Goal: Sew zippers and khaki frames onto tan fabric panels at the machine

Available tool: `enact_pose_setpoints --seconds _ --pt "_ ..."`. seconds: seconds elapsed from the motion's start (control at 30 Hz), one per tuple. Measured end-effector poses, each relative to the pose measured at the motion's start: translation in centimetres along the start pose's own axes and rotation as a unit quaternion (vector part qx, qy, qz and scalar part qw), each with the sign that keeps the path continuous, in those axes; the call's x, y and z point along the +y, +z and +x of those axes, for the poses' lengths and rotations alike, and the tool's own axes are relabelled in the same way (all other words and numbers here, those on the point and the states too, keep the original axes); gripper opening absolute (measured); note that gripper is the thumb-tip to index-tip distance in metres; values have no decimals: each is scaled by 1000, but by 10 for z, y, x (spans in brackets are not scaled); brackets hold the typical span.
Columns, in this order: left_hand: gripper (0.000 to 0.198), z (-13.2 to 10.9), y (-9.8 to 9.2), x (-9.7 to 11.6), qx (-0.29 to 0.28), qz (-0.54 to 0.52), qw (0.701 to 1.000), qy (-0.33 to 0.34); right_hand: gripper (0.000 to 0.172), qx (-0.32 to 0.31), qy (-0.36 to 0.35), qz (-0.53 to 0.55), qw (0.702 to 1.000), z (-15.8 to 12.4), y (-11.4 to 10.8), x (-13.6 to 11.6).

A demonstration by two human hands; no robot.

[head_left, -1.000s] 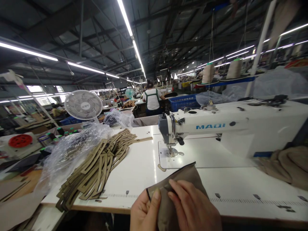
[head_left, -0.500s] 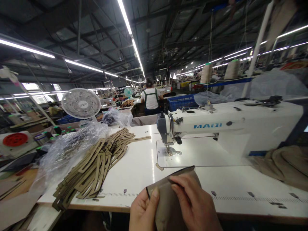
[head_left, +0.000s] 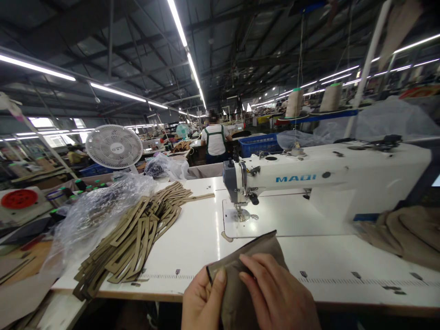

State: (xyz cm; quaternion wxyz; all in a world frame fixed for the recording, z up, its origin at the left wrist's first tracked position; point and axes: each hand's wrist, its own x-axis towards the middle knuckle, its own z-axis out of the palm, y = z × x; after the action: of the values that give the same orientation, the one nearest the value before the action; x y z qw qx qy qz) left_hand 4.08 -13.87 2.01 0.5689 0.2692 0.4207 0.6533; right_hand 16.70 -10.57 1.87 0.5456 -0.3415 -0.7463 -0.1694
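A brown fabric piece [head_left: 237,298] with a dark upper edge is held up at the table's front edge. My left hand [head_left: 203,300] pinches its left corner, thumb on top. My right hand [head_left: 280,293] is closed on the middle of the cloth with bent fingers; part of the cloth is hidden behind it. Beyond the cloth stands a white sewing machine [head_left: 330,172], its needle and presser foot [head_left: 240,212] apart from the fabric. To the left lies a heap of brown cut-out strips and frames [head_left: 142,229].
Clear plastic wrap [head_left: 99,206] lies beside the heap, with a white fan [head_left: 115,146] behind. Folded brown fabric [head_left: 405,231] rests under the machine's right end. Thread cones [head_left: 294,103] stand above it. A blue crate [head_left: 259,145] and a person [head_left: 215,140] are farther back.
My right hand's fingers have shifted from a pinch to a flatter hold on the cloth. The cloth's right corner sits slightly higher. My left hand keeps its pinch.
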Motion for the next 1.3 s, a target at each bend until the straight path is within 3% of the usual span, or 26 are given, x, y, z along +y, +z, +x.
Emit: enact_pose_setpoints --seconds 0.4,0.63,1.1,1.3 --pt "39 -2 0 -1 -2 21 1000 9 25 -3 -3 -4 1000 1 -2 1" --pt "36 -5 5 -1 -46 -1 999 11 25 1 -18 -3 1000 5 -4 -3" --pt "36 -3 3 6 -67 -16 998 -12 26 -6 -7 0 1000 5 -6 -1" --pt "36 -4 3 5 -52 1 999 1 28 -10 -20 0 1000 2 2 -8"
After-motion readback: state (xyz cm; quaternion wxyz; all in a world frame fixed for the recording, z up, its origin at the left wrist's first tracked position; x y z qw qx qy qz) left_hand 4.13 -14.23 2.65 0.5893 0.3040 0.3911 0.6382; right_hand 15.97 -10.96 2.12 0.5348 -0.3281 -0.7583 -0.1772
